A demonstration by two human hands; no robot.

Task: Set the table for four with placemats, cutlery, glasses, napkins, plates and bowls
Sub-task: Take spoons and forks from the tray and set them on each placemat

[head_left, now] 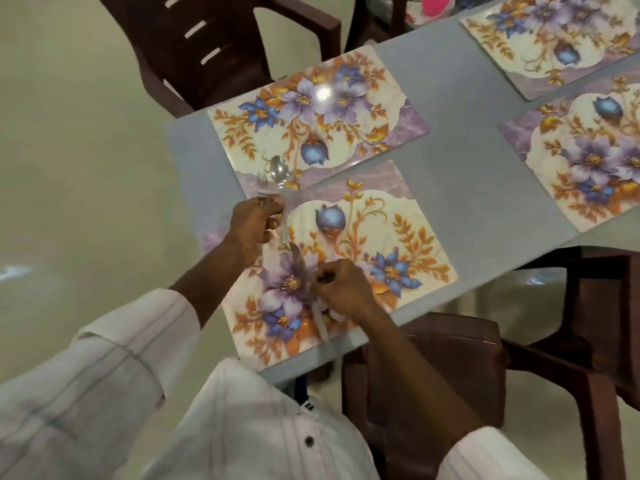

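Note:
Floral placemats lie on the grey table point(460, 188): a near one point(398, 237), one across from it point(346, 140), and two at the right point(588, 161) point(554, 39). My left hand point(254, 225) is closed around a bundle of cutlery over the near mat's far left corner; a spoon point(278, 171) and a fork point(263, 183) stick out above the fist. My right hand point(341, 289) grips a blurred knife point(308, 289) over the near mat, its blade pointing away from me.
Dark brown plastic chairs stand around the table: one at the far side point(221, 50), one right below my right arm point(450, 368), another at the right edge point(602, 299). A pink object point(438, 5) sits at the top. Pale floor lies to the left.

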